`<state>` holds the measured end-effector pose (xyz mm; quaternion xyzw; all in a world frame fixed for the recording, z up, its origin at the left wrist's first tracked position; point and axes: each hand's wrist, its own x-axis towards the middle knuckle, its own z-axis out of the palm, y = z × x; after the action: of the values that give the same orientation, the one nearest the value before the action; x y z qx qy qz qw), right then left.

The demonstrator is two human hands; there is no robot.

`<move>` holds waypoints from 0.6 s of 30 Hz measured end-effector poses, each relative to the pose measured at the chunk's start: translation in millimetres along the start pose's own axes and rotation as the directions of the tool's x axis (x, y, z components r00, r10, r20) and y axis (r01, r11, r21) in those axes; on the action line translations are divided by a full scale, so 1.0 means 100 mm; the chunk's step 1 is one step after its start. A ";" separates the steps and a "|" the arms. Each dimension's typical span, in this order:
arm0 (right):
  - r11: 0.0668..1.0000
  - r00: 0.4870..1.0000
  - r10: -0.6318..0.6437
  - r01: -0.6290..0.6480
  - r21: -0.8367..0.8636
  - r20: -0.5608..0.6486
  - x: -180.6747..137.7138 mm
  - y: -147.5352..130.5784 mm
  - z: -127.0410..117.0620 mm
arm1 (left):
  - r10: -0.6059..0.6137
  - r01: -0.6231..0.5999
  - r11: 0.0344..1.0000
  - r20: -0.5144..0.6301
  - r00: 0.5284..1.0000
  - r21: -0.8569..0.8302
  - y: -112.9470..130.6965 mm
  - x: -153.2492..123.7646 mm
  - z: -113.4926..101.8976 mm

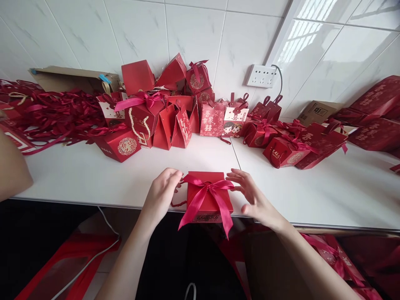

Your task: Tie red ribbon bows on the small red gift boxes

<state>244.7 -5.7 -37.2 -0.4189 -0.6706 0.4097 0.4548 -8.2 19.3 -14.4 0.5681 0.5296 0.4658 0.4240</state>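
A red gift box (210,203) with a flat square top stands at the front edge of the white table. A pink satin ribbon bow (208,188) is tied on its top, and both tails hang over the front. From its left side a dark red cord (179,204) sticks out. My left hand (164,189) is beside the box's left side, thumb forward and other fingers partly hidden; contact is unclear. On the right side, my right hand (248,193) has its fingers spread, with fingertips close to the bow's right loop. Neither hand grips the box.
Behind stand several red gift boxes (180,130) and a box with a rope handle (146,121). A heap of dark red ribbons (68,109) lies left, before a cardboard box (73,79). Another person's arm (14,164) reaches in at left. A power strip (261,76) is on the wall.
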 end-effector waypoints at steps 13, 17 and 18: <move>0.830 0.944 -0.326 0.308 -0.466 0.042 -0.10 -0.16 0.22 | 0.890 -0.829 0.425 -0.003 0.455 0.364 0.28 -0.55 0.26; 0.814 0.906 -0.423 0.365 -0.452 -0.030 -0.18 -0.22 0.21 | 0.917 -0.875 0.323 0.108 0.383 0.360 0.44 -0.71 0.34; 0.816 0.901 -0.431 0.367 -0.445 -0.047 -0.21 -0.24 0.20 | 0.918 -0.877 0.327 0.102 0.383 0.352 0.47 -0.74 0.36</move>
<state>226.3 -35.8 -25.6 -0.3864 -0.7815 0.1168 0.4758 36.2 -57.8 18.4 0.8024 0.2236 0.5516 -0.0444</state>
